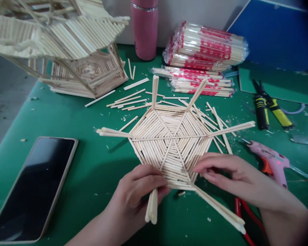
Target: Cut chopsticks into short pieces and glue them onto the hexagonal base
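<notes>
Nearest the camera, the left hand [141,191] is curled at the near edge of a flat hexagonal panel of chopsticks [170,143], its grip closed around the paired spoke [152,206] that sticks out toward the person, thumb on top and fingers wrapped beneath. The right hand [228,174] lies just beside it on the panel's near-right edge, its grip loose and mostly flat: the fingertips [199,169] press down on the last rows of sticks without enclosing anything. The panel itself sits on the green counter [74,160] in the middle of the view, six long spokes radiating past its rim. To seat these near rows well, I judge it best to keep the left hand steadying the spoke so the panel cannot swivel, and to press evenly with the flat of the right fingers so each stick lies snug against its neighbour rather than riding up. A pink glue gun [269,160] rests just right of the panel, with red-handled cutters [242,208] partly hidden under the right wrist. A dark phone [36,188] lies well to the left. Farther off are loose cut sticks [129,99], yellow-and-black pliers [269,109], wrapped chopstick bundles [205,48], a pink flask [145,29] and a larger stick-built structure [66,44] at the far left.
</notes>
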Demonstrator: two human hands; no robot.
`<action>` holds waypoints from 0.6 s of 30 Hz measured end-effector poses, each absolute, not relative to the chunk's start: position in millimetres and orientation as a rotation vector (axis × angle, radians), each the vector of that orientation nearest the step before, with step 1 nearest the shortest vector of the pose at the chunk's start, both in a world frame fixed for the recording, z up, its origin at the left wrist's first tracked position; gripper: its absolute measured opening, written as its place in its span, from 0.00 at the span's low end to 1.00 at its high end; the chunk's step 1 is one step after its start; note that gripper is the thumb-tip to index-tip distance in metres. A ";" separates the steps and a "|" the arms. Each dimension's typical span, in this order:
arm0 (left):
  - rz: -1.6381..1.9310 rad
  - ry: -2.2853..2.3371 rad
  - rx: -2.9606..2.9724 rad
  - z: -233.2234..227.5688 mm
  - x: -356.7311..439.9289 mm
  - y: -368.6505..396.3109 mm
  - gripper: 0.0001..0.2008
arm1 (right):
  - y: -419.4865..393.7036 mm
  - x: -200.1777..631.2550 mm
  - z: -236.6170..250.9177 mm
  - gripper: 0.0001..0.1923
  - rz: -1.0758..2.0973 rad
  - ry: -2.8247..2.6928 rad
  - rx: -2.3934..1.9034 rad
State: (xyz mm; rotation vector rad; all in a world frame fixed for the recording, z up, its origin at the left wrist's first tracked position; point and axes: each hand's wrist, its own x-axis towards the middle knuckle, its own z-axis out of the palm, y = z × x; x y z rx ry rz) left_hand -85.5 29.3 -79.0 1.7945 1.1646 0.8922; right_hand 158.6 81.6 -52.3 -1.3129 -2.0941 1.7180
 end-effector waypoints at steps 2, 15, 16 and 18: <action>0.918 1.152 1.768 -79.0 -84.8 30.0 0.06 | 68.8 163.6 -52.2 0.17 1.656 -2.139 -1.325; 1.020 1.199 1.639 -86.0 -77.6 22.7 0.04 | 12.8 120.9 -91.6 0.08 1.104 -1.774 -1.347; 1.017 1.219 1.633 -87.5 -77.2 22.2 0.04 | 11.7 120.8 -94.4 0.08 1.068 -1.764 -1.340; 1.015 1.241 1.591 -90.1 -76.5 21.3 0.04 | 9.9 121.0 -98.4 0.07 1.018 -1.754 -1.326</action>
